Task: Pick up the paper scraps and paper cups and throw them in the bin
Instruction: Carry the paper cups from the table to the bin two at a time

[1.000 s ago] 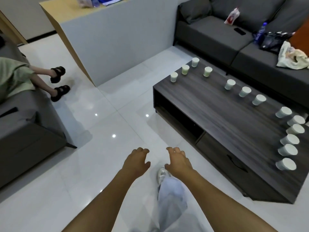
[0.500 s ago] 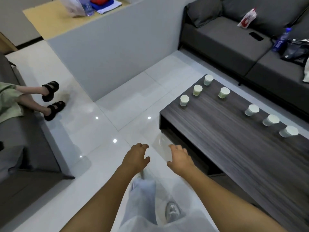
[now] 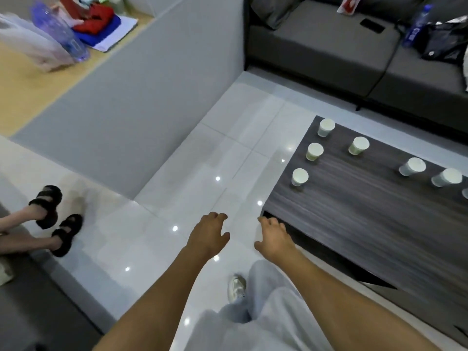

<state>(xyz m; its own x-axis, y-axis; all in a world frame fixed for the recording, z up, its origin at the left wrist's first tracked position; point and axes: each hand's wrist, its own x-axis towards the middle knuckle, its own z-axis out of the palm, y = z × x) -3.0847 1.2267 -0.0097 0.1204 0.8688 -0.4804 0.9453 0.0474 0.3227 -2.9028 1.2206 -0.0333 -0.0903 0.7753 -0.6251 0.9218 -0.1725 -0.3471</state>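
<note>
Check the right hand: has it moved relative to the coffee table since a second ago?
Yes. The right hand now hovers by the table's near-left corner; earlier it was over the floor, short of the table's front.

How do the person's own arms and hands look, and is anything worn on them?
Both arms are bare as far as the view shows: no sleeves reach the forearms. The left hand and the right hand wear no gloves, and no watch, ring or bracelet shows on them. Below the arms, light grey trousers and a pale shoe are visible.
</note>
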